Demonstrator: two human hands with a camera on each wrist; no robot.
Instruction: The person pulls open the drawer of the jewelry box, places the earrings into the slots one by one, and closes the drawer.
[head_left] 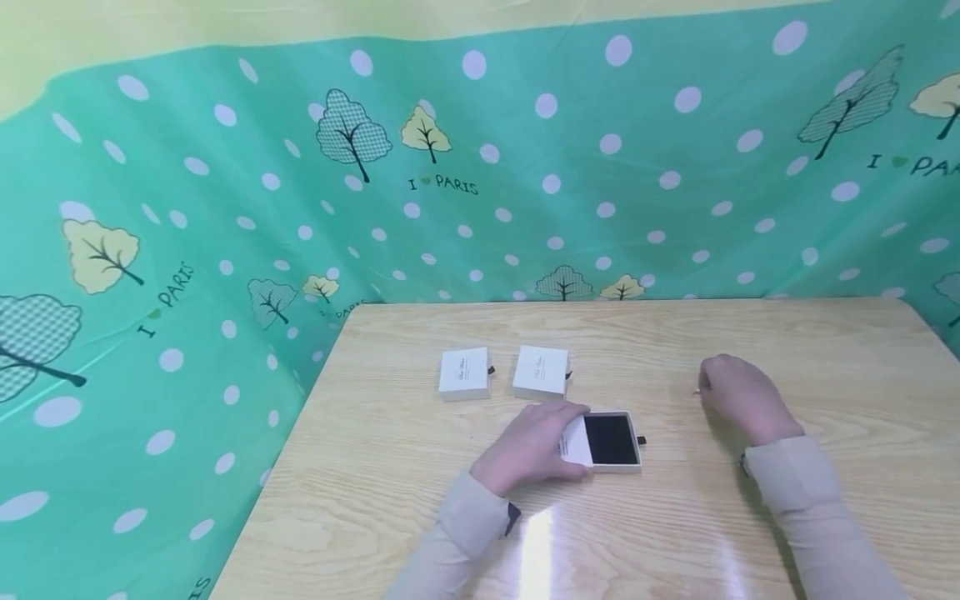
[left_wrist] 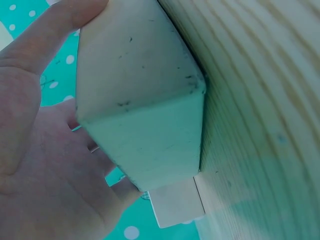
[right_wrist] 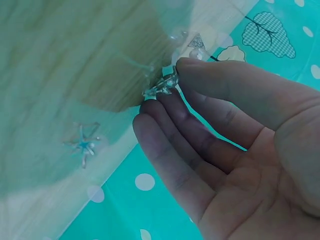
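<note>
My left hand (head_left: pixel 531 446) grips the sleeve of a small white drawer box (head_left: pixel 617 472), thumb and fingers on opposite sides. Its drawer is slid part-way out to the right, showing a black insert (head_left: pixel 612 439) and a dark pull tab (head_left: pixel 641 441). In the left wrist view the box (left_wrist: pixel 150 140) has its plain end towards the palm. Off to the right, my right hand (head_left: pixel 742 398) pinches a small shiny, clear-looking piece of jewelry (right_wrist: pixel 162 85) at its fingertips, low over the table. Its exact kind is hard to make out.
Two closed white boxes, one on the left (head_left: pixel 464 372) and one on the right (head_left: pixel 541 371), lie behind my left hand. A star-shaped shiny piece (right_wrist: pixel 83 144) appears on the wood tabletop (head_left: pixel 360 467). A green dotted cloth (head_left: pixel 525 167) hangs behind the table.
</note>
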